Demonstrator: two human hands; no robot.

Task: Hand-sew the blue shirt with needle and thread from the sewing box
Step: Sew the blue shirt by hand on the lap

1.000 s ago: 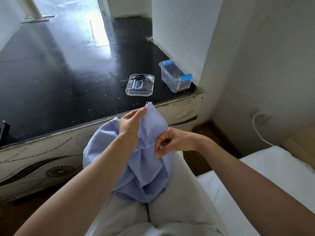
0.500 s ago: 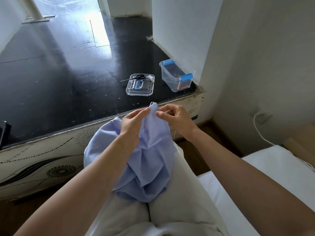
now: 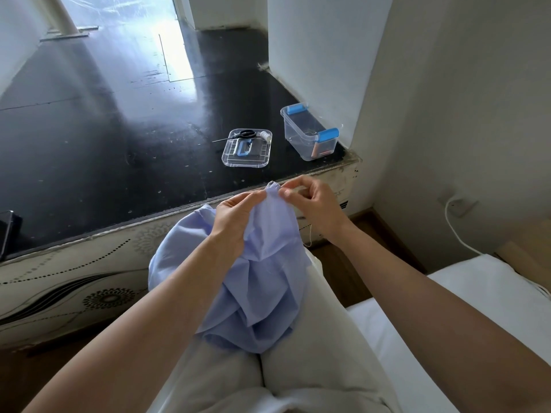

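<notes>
Blue shirt (image 3: 262, 293) between left hand (image 3: 235, 222), right hand (image 3: 316, 207)

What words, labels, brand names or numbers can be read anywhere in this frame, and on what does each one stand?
None: no legible text shows.
The sewing box, its lid and the blue shirt bear no readable print.
The patterned panel carries only decoration.

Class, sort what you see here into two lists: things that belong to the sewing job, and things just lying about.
Belong to the job: shirt; left hand; right hand; thread; box; lid; scissors; spool. The needle is too small to see.

Lying about: plug; dark object.
</notes>
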